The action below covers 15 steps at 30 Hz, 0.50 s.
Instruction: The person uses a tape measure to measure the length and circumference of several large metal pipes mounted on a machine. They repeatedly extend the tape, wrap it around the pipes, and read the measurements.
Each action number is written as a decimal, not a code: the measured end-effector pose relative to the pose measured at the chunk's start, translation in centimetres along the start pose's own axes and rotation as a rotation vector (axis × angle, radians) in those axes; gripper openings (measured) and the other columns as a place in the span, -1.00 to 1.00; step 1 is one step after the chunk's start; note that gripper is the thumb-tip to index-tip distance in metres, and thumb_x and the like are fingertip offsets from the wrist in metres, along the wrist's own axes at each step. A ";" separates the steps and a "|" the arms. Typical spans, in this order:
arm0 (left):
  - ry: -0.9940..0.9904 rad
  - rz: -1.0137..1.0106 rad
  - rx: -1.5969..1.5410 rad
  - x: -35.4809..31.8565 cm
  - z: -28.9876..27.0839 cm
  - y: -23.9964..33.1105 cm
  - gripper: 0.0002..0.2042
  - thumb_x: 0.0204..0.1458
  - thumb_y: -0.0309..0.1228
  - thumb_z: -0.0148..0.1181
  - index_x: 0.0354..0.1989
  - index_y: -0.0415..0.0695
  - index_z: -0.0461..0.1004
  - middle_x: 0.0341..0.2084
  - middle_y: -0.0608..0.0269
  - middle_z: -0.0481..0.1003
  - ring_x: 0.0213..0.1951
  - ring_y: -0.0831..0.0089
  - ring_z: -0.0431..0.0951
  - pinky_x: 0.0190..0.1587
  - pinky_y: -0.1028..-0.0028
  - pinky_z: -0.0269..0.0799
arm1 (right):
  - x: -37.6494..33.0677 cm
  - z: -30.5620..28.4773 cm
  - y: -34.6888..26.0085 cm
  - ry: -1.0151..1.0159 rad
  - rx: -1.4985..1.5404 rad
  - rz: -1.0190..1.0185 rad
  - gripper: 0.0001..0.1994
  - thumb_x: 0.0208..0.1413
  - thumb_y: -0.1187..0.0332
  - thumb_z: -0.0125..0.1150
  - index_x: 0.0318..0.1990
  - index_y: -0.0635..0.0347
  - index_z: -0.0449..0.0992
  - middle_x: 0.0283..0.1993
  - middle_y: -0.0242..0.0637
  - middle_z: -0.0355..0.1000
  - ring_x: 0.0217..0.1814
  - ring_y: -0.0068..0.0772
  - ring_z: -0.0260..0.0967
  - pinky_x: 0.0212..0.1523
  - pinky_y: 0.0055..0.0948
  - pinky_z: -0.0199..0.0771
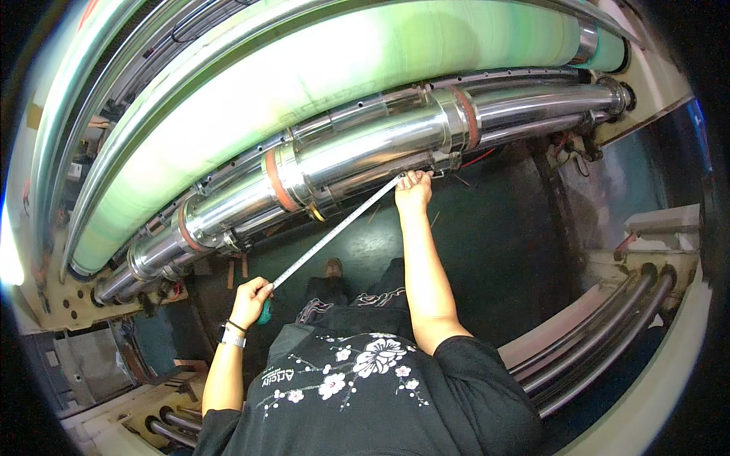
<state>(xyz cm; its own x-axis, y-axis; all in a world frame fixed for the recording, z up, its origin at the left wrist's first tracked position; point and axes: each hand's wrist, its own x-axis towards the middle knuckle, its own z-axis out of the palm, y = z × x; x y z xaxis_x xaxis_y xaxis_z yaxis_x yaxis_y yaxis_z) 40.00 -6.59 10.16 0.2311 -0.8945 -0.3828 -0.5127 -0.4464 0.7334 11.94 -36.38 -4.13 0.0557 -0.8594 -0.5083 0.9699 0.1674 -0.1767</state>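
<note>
Dark floor [471,251] lies under a big machine with shiny steel rollers [365,152] and a pale green roller [319,68] above. The tape measure [334,232] stretches tight between both hands. The right hand [413,188] pinches its end against the steel roller; the left hand [251,292] grips the case lower down. For a good reading the tape should stay straight and taut.

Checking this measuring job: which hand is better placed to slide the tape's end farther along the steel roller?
Right. The right hand already pins the tape measure end at the steel roller; the left hand grips the case end, lower and away from it.
</note>
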 end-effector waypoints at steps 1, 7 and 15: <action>0.002 -0.003 0.017 0.1 -0.2 0.2 -0.86 -0.02 -0.46 0.05 -0.55 -0.26 0.38 -0.68 0.35 0.40 -0.57 0.64 0.32 -0.47 0.61 0.23 | 0.2 0.1 0.1 -0.029 -0.001 -0.003 -0.57 0.14 -0.06 -0.33 -0.65 -0.01 0.11 -0.75 -0.53 -0.09 -0.76 -0.59 -0.25 -0.70 -0.53 -0.21; 0.007 0.009 0.065 0.4 -0.8 0.5 -0.85 -0.01 -0.45 0.05 -0.55 -0.26 0.38 -0.68 0.35 0.40 -0.57 0.64 0.31 -0.48 0.62 0.23 | -0.1 0.7 0.1 0.024 -0.089 -0.038 -0.67 0.18 0.19 -0.37 -0.63 0.00 0.08 -0.74 -0.51 -0.06 -0.73 -0.58 -0.17 -0.65 -0.52 -0.11; 0.040 0.014 0.060 0.6 -0.5 2.7 -0.85 -0.02 -0.46 0.06 -0.56 -0.25 0.39 -0.67 0.37 0.40 -0.57 0.65 0.30 -0.49 0.62 0.21 | 0.7 1.6 0.6 0.182 -0.052 -0.029 -0.78 0.01 0.31 -0.23 -0.65 -0.02 0.04 -0.75 -0.51 -0.12 -0.75 -0.56 -0.18 -0.73 -0.53 -0.14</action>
<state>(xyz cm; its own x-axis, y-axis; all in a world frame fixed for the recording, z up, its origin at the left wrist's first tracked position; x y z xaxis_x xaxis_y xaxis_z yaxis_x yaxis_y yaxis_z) 39.17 -8.31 12.19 0.2556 -0.9017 -0.3489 -0.5649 -0.4321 0.7029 12.90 -37.67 -3.24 -0.0205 -0.7634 -0.6456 0.9567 0.1726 -0.2344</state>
